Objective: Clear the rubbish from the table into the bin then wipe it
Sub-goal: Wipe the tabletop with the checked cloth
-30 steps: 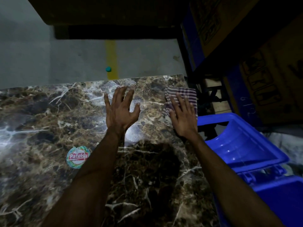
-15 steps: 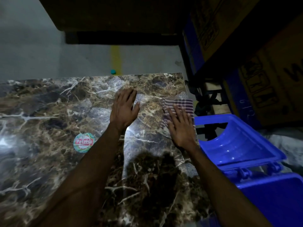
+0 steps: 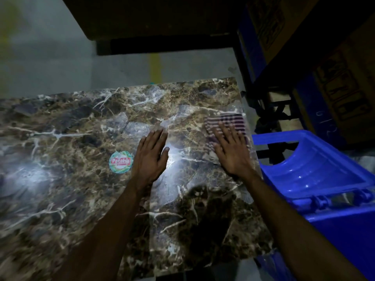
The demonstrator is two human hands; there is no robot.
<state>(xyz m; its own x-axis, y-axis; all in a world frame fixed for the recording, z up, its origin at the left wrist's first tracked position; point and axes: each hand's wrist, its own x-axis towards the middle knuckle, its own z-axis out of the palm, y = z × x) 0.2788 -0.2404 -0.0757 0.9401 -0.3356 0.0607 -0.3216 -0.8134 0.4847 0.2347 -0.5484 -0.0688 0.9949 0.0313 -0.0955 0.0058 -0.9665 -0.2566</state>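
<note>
On the left part of the marble table nothing that looks like rubbish lies; only a round sticker is on the top, just beside the left hand. This sticker seems to be glued flat, so if the wiping reaches it, its edge could catch the cloth and fold it. The left hand lies flat on the table with fingers straight and together, holding nothing; the forearm comes up from the lower edge. I think it steadies the body.

Further right, the right hand presses the striped cloth down with straight, spread fingers, close to the right edge of the table. The cloth is blurred, so the wiping step seems to be in progress. The risk here is the edge: the flat palm does not grip the cloth, so a stroke outward could push it off the table, into the blue bin that stands open just beside, or onto the floor.
</note>
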